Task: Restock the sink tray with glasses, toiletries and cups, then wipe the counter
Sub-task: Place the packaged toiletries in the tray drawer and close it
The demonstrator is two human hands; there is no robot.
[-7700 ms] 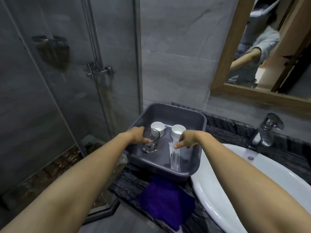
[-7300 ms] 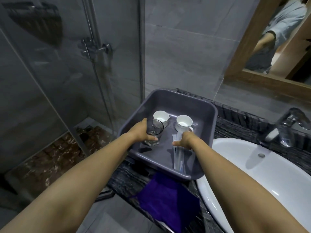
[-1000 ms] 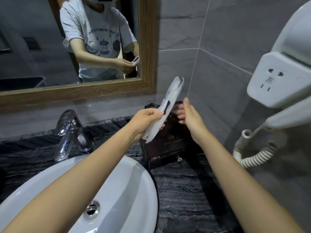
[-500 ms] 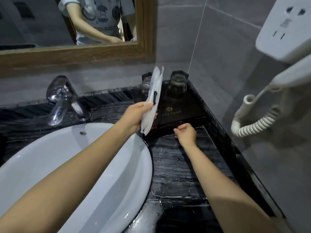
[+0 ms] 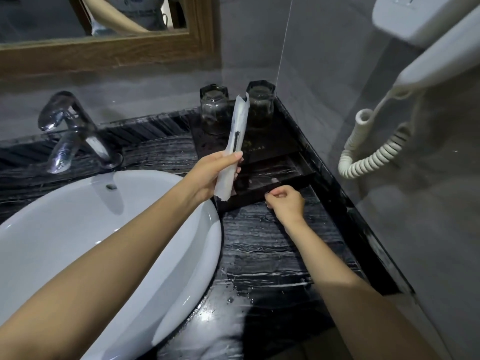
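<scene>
Right hand point(image 5: 285, 201) at drawer front point(image 5: 262, 192)

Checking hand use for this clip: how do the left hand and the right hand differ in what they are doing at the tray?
The left hand is raised and grips white wrapped toiletry packets upright; the right hand is low at the front edge of the dark drawer tray, which is slid out. The left hand holds something sizeable; the right hand's fingers are pinched, nothing visible in them. Both are bare and over the black counter.
</scene>
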